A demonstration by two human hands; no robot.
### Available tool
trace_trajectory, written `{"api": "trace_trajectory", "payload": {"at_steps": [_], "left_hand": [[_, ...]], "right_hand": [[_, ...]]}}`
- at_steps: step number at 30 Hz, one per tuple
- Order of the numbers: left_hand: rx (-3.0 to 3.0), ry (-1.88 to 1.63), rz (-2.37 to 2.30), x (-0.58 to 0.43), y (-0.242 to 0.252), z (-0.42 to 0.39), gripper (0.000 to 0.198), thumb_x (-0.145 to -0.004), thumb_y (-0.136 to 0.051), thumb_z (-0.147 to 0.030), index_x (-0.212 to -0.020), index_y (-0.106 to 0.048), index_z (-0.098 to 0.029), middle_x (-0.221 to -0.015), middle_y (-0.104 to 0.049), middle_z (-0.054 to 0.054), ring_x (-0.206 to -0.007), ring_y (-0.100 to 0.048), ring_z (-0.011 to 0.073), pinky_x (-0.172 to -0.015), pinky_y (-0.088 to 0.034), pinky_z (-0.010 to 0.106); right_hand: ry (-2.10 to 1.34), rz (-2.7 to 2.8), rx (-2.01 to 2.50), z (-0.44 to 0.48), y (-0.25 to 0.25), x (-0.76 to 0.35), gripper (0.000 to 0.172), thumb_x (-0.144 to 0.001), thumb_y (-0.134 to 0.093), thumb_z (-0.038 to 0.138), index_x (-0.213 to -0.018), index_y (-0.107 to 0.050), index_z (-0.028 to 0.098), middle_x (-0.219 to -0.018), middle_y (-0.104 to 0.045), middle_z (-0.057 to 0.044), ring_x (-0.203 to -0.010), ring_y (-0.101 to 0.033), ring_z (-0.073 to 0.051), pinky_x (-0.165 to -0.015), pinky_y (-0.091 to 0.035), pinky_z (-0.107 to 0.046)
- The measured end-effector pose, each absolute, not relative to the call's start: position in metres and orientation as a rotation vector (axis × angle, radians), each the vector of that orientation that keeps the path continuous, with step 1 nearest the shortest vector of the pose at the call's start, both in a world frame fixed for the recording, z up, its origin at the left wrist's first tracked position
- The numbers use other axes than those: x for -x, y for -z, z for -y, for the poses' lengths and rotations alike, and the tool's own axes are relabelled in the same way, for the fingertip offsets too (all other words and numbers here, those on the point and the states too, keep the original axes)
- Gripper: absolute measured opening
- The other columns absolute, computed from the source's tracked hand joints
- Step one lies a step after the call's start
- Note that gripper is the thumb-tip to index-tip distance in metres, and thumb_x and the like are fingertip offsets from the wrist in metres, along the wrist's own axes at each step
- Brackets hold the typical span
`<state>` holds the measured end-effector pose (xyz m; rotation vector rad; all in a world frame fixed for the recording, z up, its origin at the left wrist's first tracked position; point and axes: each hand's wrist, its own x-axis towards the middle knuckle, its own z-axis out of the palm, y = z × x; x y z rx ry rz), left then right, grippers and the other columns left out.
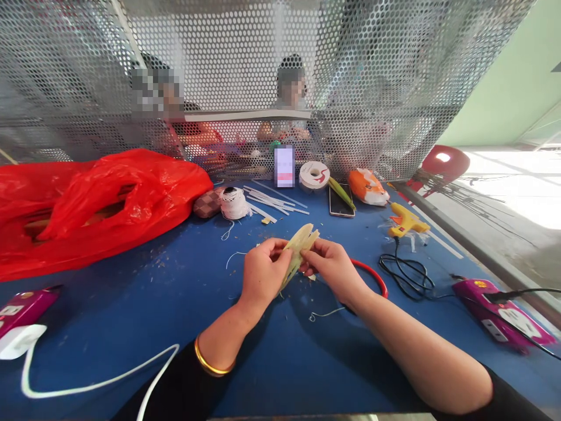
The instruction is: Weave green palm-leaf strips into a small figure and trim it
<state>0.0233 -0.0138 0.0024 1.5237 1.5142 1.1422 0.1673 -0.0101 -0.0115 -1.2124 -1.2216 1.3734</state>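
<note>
Both my hands hold a pale yellow-green, leaf-like piece point(299, 237) over the middle of the blue table; it looks like a husk, split at its upper end. My left hand point(266, 266) pinches its left side between thumb and fingers. On the right edge, my right hand point(329, 263) is closed, thumb against the fingers. Partly hidden behind the right wrist is a red curved handle point(374, 276). Short white thread point(324, 316) lies below the right hand, and small scraps are scattered around.
A red plastic bag point(175, 181) fills the left. Behind my hands are a white thread spool point(234, 203), white strips point(274, 202), a ribbon roll point(314, 175) and a phone point(342, 206). At right are a yellow glue gun point(407, 219) and a purple power strip point(504, 313) with cords.
</note>
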Motion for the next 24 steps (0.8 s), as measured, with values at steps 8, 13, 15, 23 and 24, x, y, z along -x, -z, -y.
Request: {"api": "trace_trajectory", "payload": {"at_steps": [8,13,15,23,24], "left_hand": [[-1.304,-1.07,-1.403,-0.0205,0.0026,0.0103,0.019,-0.075,-0.064,-0.033,-0.083,-0.07,-0.017,-0.064,-0.069,0.002,-0.054,-0.059,0.015,-0.049,-0.041,0.023],[-1.228,-1.097,-1.309,-0.0205,0.0028,0.0084,0.023,-0.069,-0.069,-0.025,-0.09,-0.07,-0.016,-0.081,-0.073,0.006,-0.067,-0.064,0.017,-0.06,-0.048,0.025],[-1.277,-1.13,-1.36,-0.0201,0.0015,0.0078,0.022,-0.068,-0.069,-0.023,-0.089,-0.071,-0.016,-0.086,-0.073,0.007,-0.069,-0.064,0.0164,-0.062,-0.048,0.025],[-1.224,-1.142,-1.34,-0.0186,0.0057,0.0071,0.021,-0.073,-0.067,-0.033,-0.082,-0.075,-0.016,-0.072,-0.072,0.004,-0.06,-0.06,0.0153,-0.056,-0.045,0.025],[-1.215,-1.128,-1.321,-0.0187,0.0064,0.0074,0.021,-0.073,-0.067,-0.033,-0.083,-0.075,-0.016,-0.072,-0.072,0.004,-0.06,-0.06,0.0154,-0.056,-0.045,0.026]], "right_hand": [[-1.246,1.306,1.207,0.0091,0.01,-0.1726,0.01,-0.074,-0.06,0.028,-0.071,-0.06,0.019,-0.06,-0.059,0.003,-0.054,-0.053,-0.011,-0.055,-0.046,-0.027],[-1.317,1.285,1.189,0.0112,0.0058,-0.1723,0.009,-0.073,-0.062,0.028,-0.072,-0.061,0.019,-0.057,-0.058,0.004,-0.051,-0.05,-0.01,-0.052,-0.042,-0.026],[-1.335,1.314,1.176,0.0127,0.0046,-0.1714,0.007,-0.073,-0.062,0.027,-0.072,-0.061,0.02,-0.057,-0.058,0.005,-0.051,-0.05,-0.01,-0.052,-0.041,-0.025],[-1.296,1.343,1.182,0.0127,0.0057,-0.1707,0.012,-0.077,-0.059,0.029,-0.069,-0.058,0.021,-0.06,-0.057,0.003,-0.054,-0.051,-0.011,-0.055,-0.043,-0.027],[-1.28,1.345,1.181,0.0124,0.0069,-0.1707,0.013,-0.078,-0.059,0.03,-0.07,-0.058,0.02,-0.06,-0.056,0.003,-0.053,-0.051,-0.011,-0.054,-0.043,-0.027]]}}
